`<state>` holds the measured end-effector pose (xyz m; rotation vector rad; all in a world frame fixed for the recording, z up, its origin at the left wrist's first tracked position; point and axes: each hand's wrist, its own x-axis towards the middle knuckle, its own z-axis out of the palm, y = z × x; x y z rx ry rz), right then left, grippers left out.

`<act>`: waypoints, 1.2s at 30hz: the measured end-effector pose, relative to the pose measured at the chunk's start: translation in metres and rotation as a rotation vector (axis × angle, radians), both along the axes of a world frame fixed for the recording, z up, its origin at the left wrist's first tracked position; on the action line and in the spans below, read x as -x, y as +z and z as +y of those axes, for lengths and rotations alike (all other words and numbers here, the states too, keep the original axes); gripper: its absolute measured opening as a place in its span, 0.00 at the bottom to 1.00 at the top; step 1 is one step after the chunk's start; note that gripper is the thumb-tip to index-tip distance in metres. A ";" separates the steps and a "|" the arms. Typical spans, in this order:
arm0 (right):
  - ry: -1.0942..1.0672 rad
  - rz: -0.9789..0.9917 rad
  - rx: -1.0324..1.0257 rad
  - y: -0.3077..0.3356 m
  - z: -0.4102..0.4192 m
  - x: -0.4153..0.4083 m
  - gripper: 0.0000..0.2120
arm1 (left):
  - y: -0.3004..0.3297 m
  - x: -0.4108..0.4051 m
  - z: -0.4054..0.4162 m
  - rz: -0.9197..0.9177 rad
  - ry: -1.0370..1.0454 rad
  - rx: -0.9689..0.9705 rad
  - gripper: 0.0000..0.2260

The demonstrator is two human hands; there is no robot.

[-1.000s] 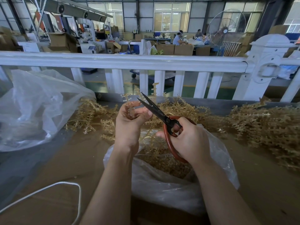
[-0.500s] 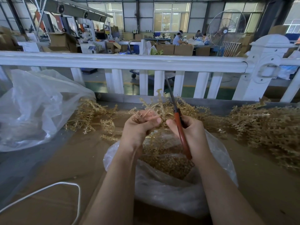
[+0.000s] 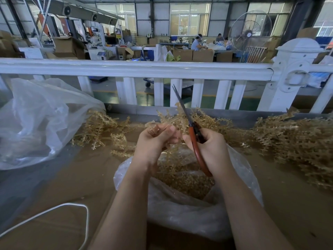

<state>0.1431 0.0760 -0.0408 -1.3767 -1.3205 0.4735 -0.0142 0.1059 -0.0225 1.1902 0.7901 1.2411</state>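
Brown cardboard on the bench (image 3: 72, 186) carries a white cord (image 3: 86, 213) nearest, then an open plastic bag (image 3: 189, 213) of cut golden bits. Above the bag the left hand (image 3: 155, 141) curls its fingers and pinches a golden sprig (image 3: 169, 121), just beside the right hand (image 3: 212, 147), which is wrapped tight round the red handles of the scissors (image 3: 191, 128), blades together and pointing up and away. Beyond lie heaps of sprigs (image 3: 297, 139) and a white railing (image 3: 135, 69).
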 end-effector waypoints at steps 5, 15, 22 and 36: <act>-0.089 -0.344 0.018 -0.002 -0.006 -0.002 0.24 | 0.002 0.004 0.001 -0.056 0.114 -0.016 0.04; -0.142 -0.567 -0.068 -0.008 -0.005 0.001 0.31 | 0.005 0.006 0.001 -0.056 0.090 -0.013 0.17; -0.155 -0.596 -0.071 -0.009 -0.006 0.001 0.31 | 0.004 0.008 0.001 -0.068 0.058 -0.034 0.16; -0.151 -0.612 -0.081 -0.006 -0.010 0.002 0.33 | 0.001 0.009 0.005 -0.082 0.070 -0.061 0.14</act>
